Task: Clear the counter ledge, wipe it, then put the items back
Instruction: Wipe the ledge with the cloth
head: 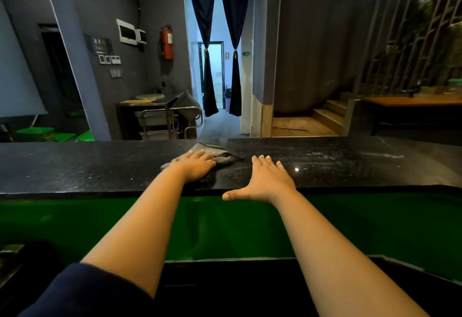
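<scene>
A long black speckled stone counter ledge (87, 166) runs across the view with no items standing on it. A crumpled grey cloth (220, 155) lies on it near the middle. My left hand (195, 166) rests flat on the cloth's near left part, pressing it to the stone. My right hand (267, 179) lies palm down on the bare ledge just right of the cloth, fingers spread, thumb hanging over the near edge. Pale smears mark the ledge at the right (370, 154).
A green panel (375, 224) drops below the ledge on my side. Beyond the ledge stand a steel cart (160, 114), green bins (37, 134) at left, a curtained doorway (220, 66), wooden steps (327, 114) and a wooden table (412, 101) at right.
</scene>
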`<state>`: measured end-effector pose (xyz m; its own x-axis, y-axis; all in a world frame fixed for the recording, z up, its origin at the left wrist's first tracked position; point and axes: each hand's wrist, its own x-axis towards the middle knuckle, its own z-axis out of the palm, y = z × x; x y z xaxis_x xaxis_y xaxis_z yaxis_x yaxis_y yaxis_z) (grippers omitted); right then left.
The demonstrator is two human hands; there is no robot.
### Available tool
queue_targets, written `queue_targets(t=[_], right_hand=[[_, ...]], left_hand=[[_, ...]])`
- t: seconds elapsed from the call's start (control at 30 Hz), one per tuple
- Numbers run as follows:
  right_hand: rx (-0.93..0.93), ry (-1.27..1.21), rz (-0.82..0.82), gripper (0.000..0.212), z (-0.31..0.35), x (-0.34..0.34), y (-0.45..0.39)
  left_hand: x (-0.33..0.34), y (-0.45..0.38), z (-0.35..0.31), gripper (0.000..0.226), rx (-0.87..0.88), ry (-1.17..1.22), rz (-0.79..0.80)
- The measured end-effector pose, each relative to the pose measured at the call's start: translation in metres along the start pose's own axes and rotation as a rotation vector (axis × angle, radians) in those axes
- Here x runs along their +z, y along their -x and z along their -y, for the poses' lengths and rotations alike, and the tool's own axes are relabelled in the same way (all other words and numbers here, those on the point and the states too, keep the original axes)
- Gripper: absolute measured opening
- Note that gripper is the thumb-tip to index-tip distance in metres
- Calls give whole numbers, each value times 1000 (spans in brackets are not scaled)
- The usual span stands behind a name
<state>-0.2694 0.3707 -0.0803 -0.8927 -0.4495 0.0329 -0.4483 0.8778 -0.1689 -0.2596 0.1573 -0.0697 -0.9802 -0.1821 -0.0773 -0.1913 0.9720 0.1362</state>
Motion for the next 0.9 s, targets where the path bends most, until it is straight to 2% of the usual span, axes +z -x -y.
queue_targets(t=[0.1,0.17,0.23,0.33,0.4,0.43,0.5,0.57,0.7,0.83,0.9], right_hand=[[-23,-40,1,148,1,0,4],[-91,-118,15,143,0,-4,7],[-156,-219,40,133,-3,-9,10],[-180,-301,30,97,10,-16,6],[-188,-209,-57,65,37,-16,-6],[-202,-169,-67,57,54,-15,-14],[-214,-143,31,57,85,-12,-28],[-178,-45,132,66,104,-5,-40],[-73,26,92,69,120,4,-61],[-271,22,142,61,144,8,-45],[-385,36,130,53,135,10,-29]], left_hand=[[12,19,-25,51,118,-11,-10],[4,37,-27,49,147,126,-21],[-9,48,-14,47,146,247,-125],[-12,51,32,46,16,365,-312],[-3,52,57,48,-78,480,-320],[2,52,62,49,-99,515,-319],[6,52,66,50,-90,579,-333],[5,52,66,54,-74,673,-343],[5,51,74,59,-61,846,-324],[5,49,75,50,-26,988,-317],[5,48,75,49,-27,1012,-300]])
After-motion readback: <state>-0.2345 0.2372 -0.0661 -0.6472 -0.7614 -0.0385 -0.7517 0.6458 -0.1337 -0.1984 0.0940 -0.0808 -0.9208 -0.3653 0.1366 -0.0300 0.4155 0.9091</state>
